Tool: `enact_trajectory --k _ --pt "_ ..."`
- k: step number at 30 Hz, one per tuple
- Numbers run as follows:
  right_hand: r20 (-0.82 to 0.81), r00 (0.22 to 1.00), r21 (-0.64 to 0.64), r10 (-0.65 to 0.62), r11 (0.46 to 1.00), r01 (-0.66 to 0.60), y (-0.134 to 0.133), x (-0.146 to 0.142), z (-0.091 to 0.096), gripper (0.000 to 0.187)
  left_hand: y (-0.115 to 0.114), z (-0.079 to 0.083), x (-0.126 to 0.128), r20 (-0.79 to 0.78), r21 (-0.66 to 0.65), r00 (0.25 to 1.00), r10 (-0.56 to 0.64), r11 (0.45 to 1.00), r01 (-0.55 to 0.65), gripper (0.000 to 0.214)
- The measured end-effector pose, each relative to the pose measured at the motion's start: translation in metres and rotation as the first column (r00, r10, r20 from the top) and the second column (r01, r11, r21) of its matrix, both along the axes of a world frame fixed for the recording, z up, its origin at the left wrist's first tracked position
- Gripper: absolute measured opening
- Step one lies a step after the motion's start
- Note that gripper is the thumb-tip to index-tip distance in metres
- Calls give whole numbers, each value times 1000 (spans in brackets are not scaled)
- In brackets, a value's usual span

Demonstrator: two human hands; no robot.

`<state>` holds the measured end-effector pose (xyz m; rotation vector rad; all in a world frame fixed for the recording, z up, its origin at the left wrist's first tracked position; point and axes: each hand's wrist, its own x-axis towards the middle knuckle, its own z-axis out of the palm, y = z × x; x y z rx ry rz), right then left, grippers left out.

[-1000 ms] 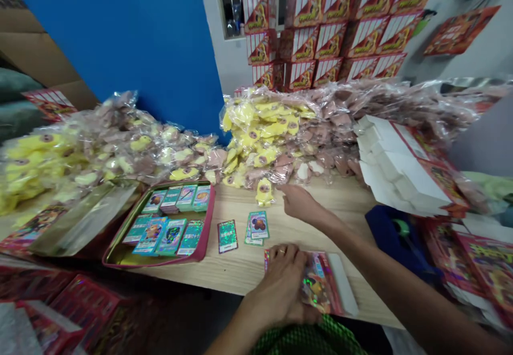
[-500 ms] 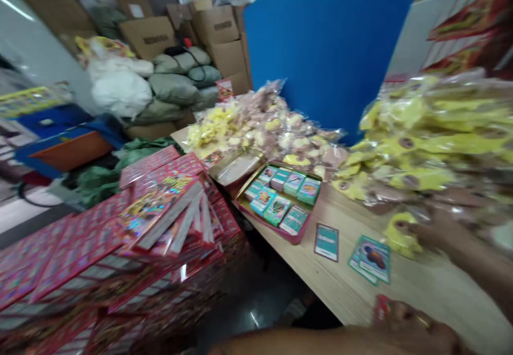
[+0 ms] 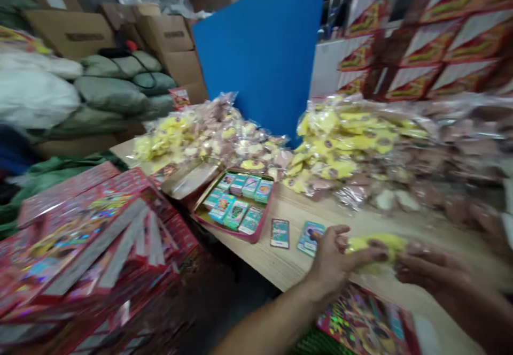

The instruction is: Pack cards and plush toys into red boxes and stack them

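A yellow plastic-wrapped piece (image 3: 395,242) with a brownish round spot is held above the table between my two hands. My left hand (image 3: 332,256) is closed on its left end, the thumb lying over it. At the other end, my right hand (image 3: 430,264) pinches the piece; motion blurs the fingers. Just beyond my left hand lie green-edged cards (image 3: 308,237), partly covered by it, and a single teal card (image 3: 279,233). An open tin (image 3: 260,226) with several stacks of cards stands farther left. Beneath my hands is a shiny red printed package (image 3: 360,317).
Heaps of yellow and pinkish wrapped pieces (image 3: 344,141) cover the table's back. A tin lid (image 3: 192,181) lies beside the tin. Stacked red boxes (image 3: 100,237) stand at left, more red boxes (image 3: 425,77) at back right, and a blue panel (image 3: 260,55) behind.
The view has turned right. My right hand has brought the yellow piece up off the table, and my left hand has moved from the red package to take hold of the piece too.
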<state>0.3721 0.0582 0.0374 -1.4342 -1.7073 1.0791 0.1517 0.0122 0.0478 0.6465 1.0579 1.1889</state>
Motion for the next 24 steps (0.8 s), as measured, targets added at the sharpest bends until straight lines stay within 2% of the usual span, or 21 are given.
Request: enact_trajectory --k 1,2,4,5,7,9,13,16,17,18,19,21,22,23,24 --pt "-116 993 -106 -29 994 16 -14 -3 10 45 1 4 0 27 26 999 -38 999 37 97" --pt "-186 983 -199 1 979 -39 -26 -5 20 47 1 8 -1 24 65 996 -82 995 80 81" --pt "-274 961 -155 -50 988 7 -43 -7 37 55 -1 15 -4 -53 121 987 -149 981 155 65" --pt "-282 959 -141 -27 990 -14 -47 -7 43 60 -2 18 -6 -100 139 975 -199 968 211 58" --pt "-250 968 -80 26 996 -47 -50 -4 50 50 -3 23 -11 -231 176 933 -275 932 318 48" --pt "-236 971 -86 47 994 -69 -52 1 51 41 -3 25 -13 -319 180 886 -337 896 406 44" --pt "-425 905 -197 -11 977 -80 -62 7 48 50 -6 24 -11 -389 116 845 -367 891 440 52" --pt "-535 832 -207 -146 978 38 -74 17 48 51 -9 23 -9 -452 95 806 -381 878 469 62" --pt "-550 811 -212 -200 973 96 -78 22 49 50 -11 23 -10 -516 113 761 -394 849 516 66" --pt "-555 796 -219 -243 965 143 -82 28 51 50 -13 22 -10 -609 132 684 -401 799 586 74" --pt "-549 790 -227 -274 958 175 -86 35 52 50 -16 22 -10 -719 131 569 -399 726 675 86" --pt "-519 798 -235 -306 949 211 -94 47 55 49 -22 19 -10 -899 53 284 -334 562 826 110" --pt "-497 810 -228 -311 948 224 -98 52 57 49 -25 17 -9 -944 1 168 -284 506 863 113" --pt "-471 825 -213 -312 948 237 -102 56 58 49 -28 15 -8 -964 -32 99 -247 477 878 109" --pt "-440 843 -188 -308 950 249 -106 58 60 48 -31 13 -6 -972 -38 79 -223 477 878 101"
